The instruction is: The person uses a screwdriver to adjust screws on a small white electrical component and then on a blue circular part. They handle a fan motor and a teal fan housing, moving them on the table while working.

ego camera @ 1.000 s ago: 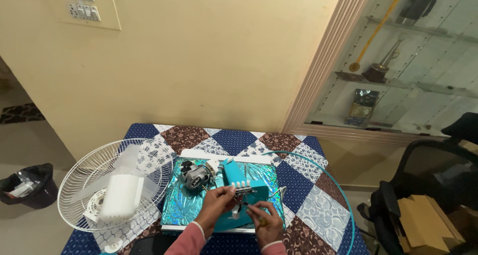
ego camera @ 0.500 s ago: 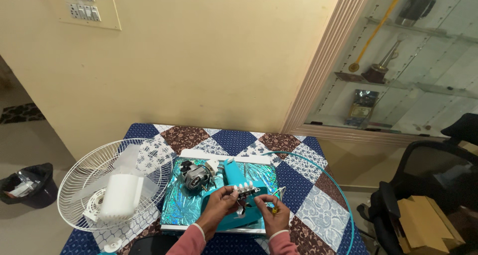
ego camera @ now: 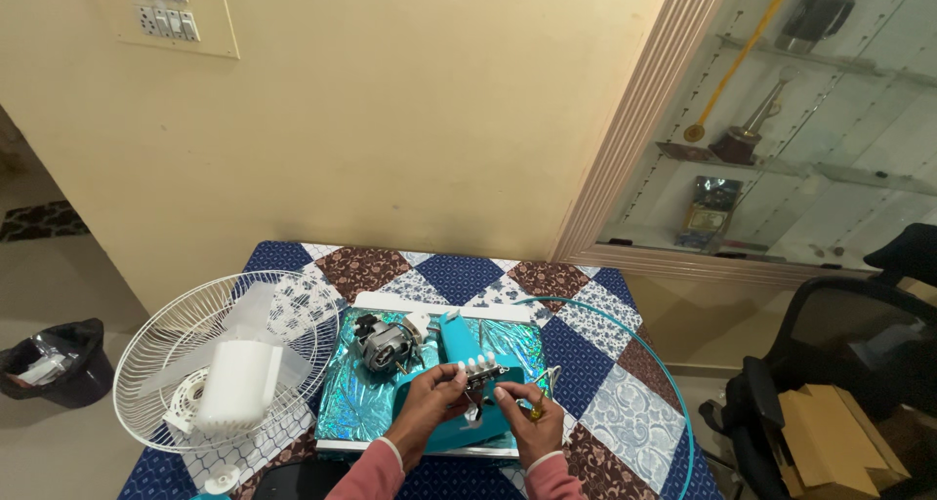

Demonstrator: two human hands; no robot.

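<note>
Both hands are down at the near edge of the table, meeting over a teal fan housing [ego camera: 459, 412] that sits on a shiny foil-looking tray [ego camera: 356, 412]. The left hand [ego camera: 429, 407] is curled in a narrow pinch on a small switch block [ego camera: 481, 371] with a row of white push buttons, holding it just above the housing. The right hand [ego camera: 527, 412] is closed too, fingertips pinching the lower end of that same block, and there's something small and yellowish by its fingers that I can't make out.

As for what's in what: the tray holds the teal housing plus a grey fan motor [ego camera: 381, 344] up in its far left part, with a white bar [ego camera: 449, 305] lying along the far edge. Left of the tray, a white wire fan guard [ego camera: 185, 363] lies flat like a big basket, and sitting in it are the clear fan blades [ego camera: 259, 315] and a white plastic cover [ego camera: 234, 388].

All of it is on a table with a blue, brown and white checked cloth [ego camera: 605, 402]. A thin teal ring [ego camera: 673, 402] curves round the right side. On the floor off to the left there's a black bin [ego camera: 59, 359] with some crumpled stuff in it, and on the right a black office chair [ego camera: 839, 363] beside a cardboard box [ego camera: 830, 432].
</note>
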